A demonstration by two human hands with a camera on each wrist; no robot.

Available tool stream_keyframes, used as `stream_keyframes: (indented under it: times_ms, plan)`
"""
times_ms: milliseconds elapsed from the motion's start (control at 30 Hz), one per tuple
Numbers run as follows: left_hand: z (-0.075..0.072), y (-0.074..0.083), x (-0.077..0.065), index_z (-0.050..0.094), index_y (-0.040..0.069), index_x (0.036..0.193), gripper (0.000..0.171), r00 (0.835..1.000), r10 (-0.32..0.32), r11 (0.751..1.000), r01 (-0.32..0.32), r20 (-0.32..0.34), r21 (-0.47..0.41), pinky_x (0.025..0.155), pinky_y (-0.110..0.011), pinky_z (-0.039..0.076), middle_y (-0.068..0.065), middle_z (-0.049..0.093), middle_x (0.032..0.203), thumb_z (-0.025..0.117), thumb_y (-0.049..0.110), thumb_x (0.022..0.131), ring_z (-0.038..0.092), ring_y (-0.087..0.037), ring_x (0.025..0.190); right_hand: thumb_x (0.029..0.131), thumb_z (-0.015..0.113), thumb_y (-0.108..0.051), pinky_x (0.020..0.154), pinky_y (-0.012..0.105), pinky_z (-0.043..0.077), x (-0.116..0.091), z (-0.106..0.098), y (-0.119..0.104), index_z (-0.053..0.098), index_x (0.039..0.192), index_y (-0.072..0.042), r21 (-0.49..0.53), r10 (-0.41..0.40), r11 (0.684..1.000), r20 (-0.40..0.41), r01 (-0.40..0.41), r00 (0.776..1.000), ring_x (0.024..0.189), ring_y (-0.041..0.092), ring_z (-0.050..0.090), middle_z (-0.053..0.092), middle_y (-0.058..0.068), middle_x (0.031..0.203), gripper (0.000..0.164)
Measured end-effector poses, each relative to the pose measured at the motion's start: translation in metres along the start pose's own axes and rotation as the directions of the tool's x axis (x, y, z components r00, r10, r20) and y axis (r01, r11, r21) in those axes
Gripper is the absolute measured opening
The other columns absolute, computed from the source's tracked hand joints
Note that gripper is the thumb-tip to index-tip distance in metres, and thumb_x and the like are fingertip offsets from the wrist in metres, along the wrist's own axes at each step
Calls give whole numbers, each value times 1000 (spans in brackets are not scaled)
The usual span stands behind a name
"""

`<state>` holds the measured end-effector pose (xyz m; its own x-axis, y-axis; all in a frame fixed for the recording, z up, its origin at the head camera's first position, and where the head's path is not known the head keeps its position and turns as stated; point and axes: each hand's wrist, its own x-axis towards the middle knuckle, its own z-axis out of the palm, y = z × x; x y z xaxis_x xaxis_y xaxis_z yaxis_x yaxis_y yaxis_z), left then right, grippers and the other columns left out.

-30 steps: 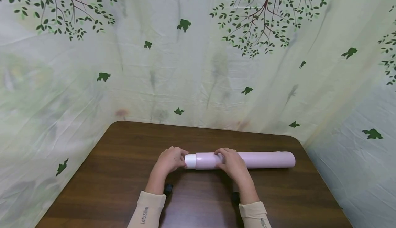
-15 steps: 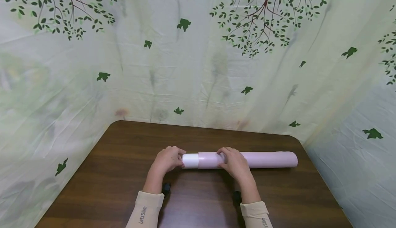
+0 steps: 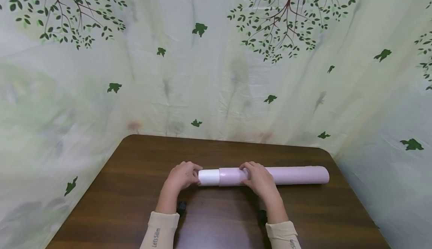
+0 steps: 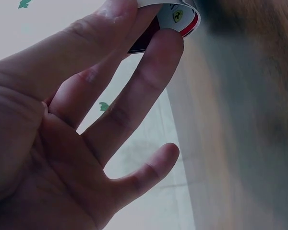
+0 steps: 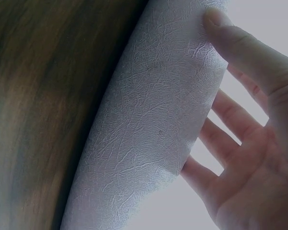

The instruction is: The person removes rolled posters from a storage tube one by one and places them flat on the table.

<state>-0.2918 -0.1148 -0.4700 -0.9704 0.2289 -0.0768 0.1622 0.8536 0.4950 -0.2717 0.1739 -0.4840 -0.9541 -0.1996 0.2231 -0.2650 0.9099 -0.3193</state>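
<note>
A lilac roll (image 3: 297,175) with a wrinkled, leather-like surface lies across the dark table. From its left end sticks out a white rolled sheet (image 3: 209,177), like a rolled poster. My left hand (image 3: 182,176) pinches the free end of that sheet; in the left wrist view the open end shows a printed inner side (image 4: 177,18) with red and a yellow shield emblem. My right hand (image 3: 262,183) grips the lilac roll left of its middle. The right wrist view shows the thumb (image 5: 240,45) on its near side, with the fingertips hidden behind it.
The brown wooden table (image 3: 216,153) has rounded far corners. Behind and beside it hangs a pale cloth (image 3: 216,72) printed with branches and green leaves. Dark camera mounts (image 3: 181,207) show beneath both wrists.
My right hand has moved right with the lilac roll, and my left hand slightly left. A longer stretch of the white rolled sheet now shows between them.
</note>
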Motion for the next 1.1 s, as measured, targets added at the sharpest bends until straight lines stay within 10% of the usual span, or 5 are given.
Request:
stream_keyframes:
  times_ms: [1100]
  plan:
    - [-8,-6,-6,74,16,119,48,999,-44,998,44,9,-47,69,-33,47,5,70,79,88,18,73,59,-14,73,75,88,-28,96,48,49,-2,-4,7,68,109,-27,6,33,999,16,-33,999,113,28,62,68,0,120,39]
